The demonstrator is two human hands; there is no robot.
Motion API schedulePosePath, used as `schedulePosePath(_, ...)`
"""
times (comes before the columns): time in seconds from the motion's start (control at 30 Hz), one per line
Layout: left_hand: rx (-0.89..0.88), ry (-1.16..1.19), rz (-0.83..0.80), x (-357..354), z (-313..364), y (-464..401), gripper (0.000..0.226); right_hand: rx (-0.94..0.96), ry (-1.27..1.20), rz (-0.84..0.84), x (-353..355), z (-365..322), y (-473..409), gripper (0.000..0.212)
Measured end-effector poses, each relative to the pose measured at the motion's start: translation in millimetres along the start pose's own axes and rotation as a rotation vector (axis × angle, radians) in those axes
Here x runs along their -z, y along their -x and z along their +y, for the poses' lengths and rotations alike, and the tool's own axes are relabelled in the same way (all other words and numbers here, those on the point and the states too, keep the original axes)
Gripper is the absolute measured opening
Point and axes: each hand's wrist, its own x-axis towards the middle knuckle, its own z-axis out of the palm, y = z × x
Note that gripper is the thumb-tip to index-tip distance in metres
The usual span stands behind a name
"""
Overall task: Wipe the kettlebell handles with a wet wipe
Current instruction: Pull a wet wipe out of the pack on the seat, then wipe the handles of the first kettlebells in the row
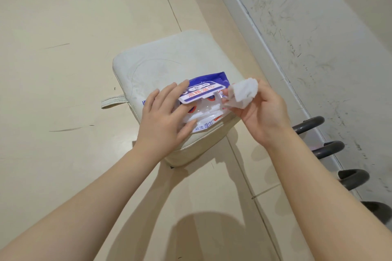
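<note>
A blue and white pack of wet wipes [209, 86] lies on a white cushioned stool [161, 59], its label flap lifted. My left hand [164, 116] presses flat on the pack, fingers spread. My right hand [262, 112] pinches a crumpled white wet wipe [244, 93] just right of the pack's opening. Several dark kettlebell handles [308, 124] [329, 149] [353, 178] stand in a row along the wall at the right, below my right forearm; their bodies are mostly out of sight.
The stool has a strap loop [112, 100] on its left side. A scuffed white wall with a baseboard [275, 48] runs diagonally on the right. Beige floor tiles [74, 48] spread to the left and in front.
</note>
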Motion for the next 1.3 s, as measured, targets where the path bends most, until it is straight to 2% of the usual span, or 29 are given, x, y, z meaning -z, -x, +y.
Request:
schedulePosePath(0.07, -0.137, -0.040, 0.067, -1, 1, 1, 0.032, -0.039, -0.090, 0.077, 3, 2, 5, 0.016)
schedulePosePath(0.13, -0.299, -0.056, 0.097, -1, 0, 1, 0.033, -0.069, -0.014, 0.166, 8, 3, 11, 0.024)
schedulePosePath(0.23, -0.337, -0.179, -0.042, 2, 5, -2, 0.018, -0.122, 0.100, 0.241, 19, 5, 25, 0.023)
schedulePosePath(0.27, -0.268, -0.231, -0.095, 5, 13, -6, 0.018, -0.132, 0.128, 0.257, 22, 5, 30, 0.021)
schedulePosePath(0.33, -0.088, -0.241, -0.204, 20, 49, -21, 0.044, -0.134, 0.232, 0.307, 30, 7, 40, 0.017)
schedulePosePath(0.4, 0.002, -0.077, -0.340, 29, 97, -34, 0.051, -0.144, 0.281, 0.322, 39, 11, 50, 0.012)
schedulePosePath(0.43, 0.018, 0.031, -0.459, 30, 119, -36, 0.063, -0.151, 0.269, 0.314, 44, 12, 55, 0.009)
schedulePosePath(0.5, 0.047, 0.249, -0.583, 23, 155, -34, 0.079, -0.161, 0.236, 0.305, 60, 8, 66, 0.005)
schedulePosePath(0.53, 0.092, 0.325, -0.567, 17, 165, -31, 0.075, -0.167, 0.238, 0.306, 69, 4, 72, 0.006)
schedulePosePath(0.6, 0.201, 0.452, -0.481, 4, 175, -25, 0.053, -0.166, 0.246, 0.311, 89, -3, 80, 0.009)
schedulePosePath(0.73, 0.225, 0.468, -0.484, -18, 195, -24, 0.009, -0.187, 0.139, 0.321, 130, -9, 91, 0.012)
schedulePosePath(0.77, 0.232, 0.452, -0.499, -22, 200, -26, 0.005, -0.186, 0.160, 0.315, 139, -8, 92, 0.018)
schedulePosePath(0.83, 0.297, 0.451, -0.547, -34, 209, -27, 0.007, -0.114, 0.394, 0.289, 159, -1, 93, 0.030)
schedulePosePath(0.93, 0.474, 0.518, -0.653, -51, 219, -31, 0.012, 0.067, 0.767, 0.174, 187, 4, 97, 0.029)
schedulePosePath(1.0, 0.621, 0.645, -0.690, -59, 230, -32, 0.012, 0.059, 0.817, 0.097, 204, 4, 100, 0.033)
schedulePosePath(1.07, 0.738, 0.682, -0.685, -67, 243, -31, 0.010, 0.053, 0.787, 0.066, 218, 2, 102, 0.022)
schedulePosePath(1.13, 0.783, 0.663, -0.701, -71, 252, -33, 0.004, 0.019, 0.709, 0.059, 230, 0, 105, 0.017)
schedulePosePath(1.17, 0.750, 0.601, -0.749, -72, 254, -35, 0.008, -0.022, 0.642, 0.048, 236, -2, 106, 0.019)
schedulePosePath(1.2, 0.614, 0.461, -0.836, -73, 254, -38, 0.012, -0.073, 0.565, 0.039, 241, -5, 109, 0.022)
schedulePosePath(1.23, 0.393, 0.249, -0.919, -73, 254, -42, 0.015, -0.119, 0.483, 0.060, 246, -8, 111, 0.025)
schedulePosePath(1.3, -0.025, -0.078, -0.955, -75, 253, -51, 0.020, -0.187, 0.347, 0.163, 256, -10, 113, 0.030)
